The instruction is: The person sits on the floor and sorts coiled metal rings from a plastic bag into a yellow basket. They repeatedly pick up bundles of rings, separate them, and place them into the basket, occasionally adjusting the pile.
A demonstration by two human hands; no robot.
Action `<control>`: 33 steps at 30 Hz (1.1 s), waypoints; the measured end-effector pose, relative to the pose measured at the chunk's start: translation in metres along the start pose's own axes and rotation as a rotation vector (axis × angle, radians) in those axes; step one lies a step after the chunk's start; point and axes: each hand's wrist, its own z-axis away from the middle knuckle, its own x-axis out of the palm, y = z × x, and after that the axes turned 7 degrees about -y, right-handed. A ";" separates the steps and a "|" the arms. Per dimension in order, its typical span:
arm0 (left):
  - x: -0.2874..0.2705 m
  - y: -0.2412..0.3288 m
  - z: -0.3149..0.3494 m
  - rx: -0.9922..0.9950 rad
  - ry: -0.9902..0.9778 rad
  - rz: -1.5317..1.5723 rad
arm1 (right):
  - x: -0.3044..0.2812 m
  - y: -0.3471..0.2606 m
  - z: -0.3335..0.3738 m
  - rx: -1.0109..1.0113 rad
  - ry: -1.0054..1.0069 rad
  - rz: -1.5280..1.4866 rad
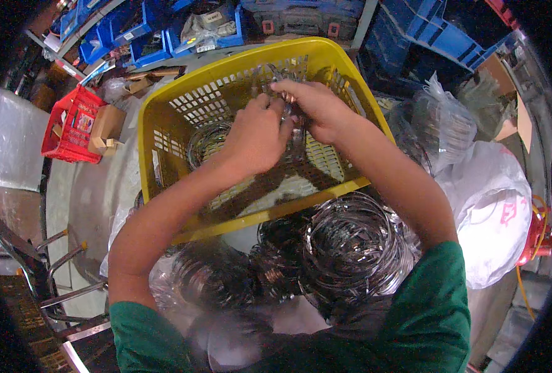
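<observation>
Both my hands are inside the far half of a yellow plastic basket [226, 57] with slotted walls. My left hand [254, 133] has its fingers curled at a bundle of thin, shiny metal bands [297, 148]. From the right, my right hand [318, 110] closes on the same bundle, thumb and fingers meeting close to the left fingers. How the bands are joined is hidden by the hands. A loose coil of similar metal rings [206, 144] lies at the basket's left end.
Large coils of metal bands [350, 242] and a darker coil [211, 273] lie between my body and the basket. At the left are a red crate [71, 124] and a cardboard box [107, 127]. Blue bins [207, 31] line the back; white sacks [490, 211] stand right.
</observation>
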 end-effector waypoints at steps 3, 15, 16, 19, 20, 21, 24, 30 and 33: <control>0.004 -0.006 0.007 0.086 -0.026 -0.087 | -0.019 0.014 -0.022 0.087 0.105 0.045; 0.062 -0.149 -0.030 -0.400 -0.124 0.956 | -0.076 -0.022 -0.035 0.202 -0.199 0.045; 0.069 -0.151 -0.032 -0.375 -0.161 1.133 | -0.079 -0.025 -0.038 0.209 -0.257 -0.016; 0.088 -0.150 -0.045 -0.448 -0.206 1.504 | -0.091 -0.018 -0.056 0.255 -0.233 -0.077; 0.093 -0.151 -0.049 -0.414 -0.224 1.647 | -0.099 -0.013 -0.065 0.249 -0.257 -0.084; 0.099 -0.151 -0.056 -0.494 -0.195 1.500 | -0.107 -0.008 -0.077 0.273 -0.217 -0.012; 0.123 -0.156 -0.068 -0.632 -0.226 1.027 | -0.129 0.043 -0.124 0.105 0.171 0.874; 0.166 -0.183 -0.081 -0.429 -0.393 0.042 | -0.216 0.147 -0.220 0.362 -0.090 1.658; 0.174 -0.187 -0.083 -0.519 -0.385 0.030 | -0.252 0.197 -0.249 0.483 -0.141 1.649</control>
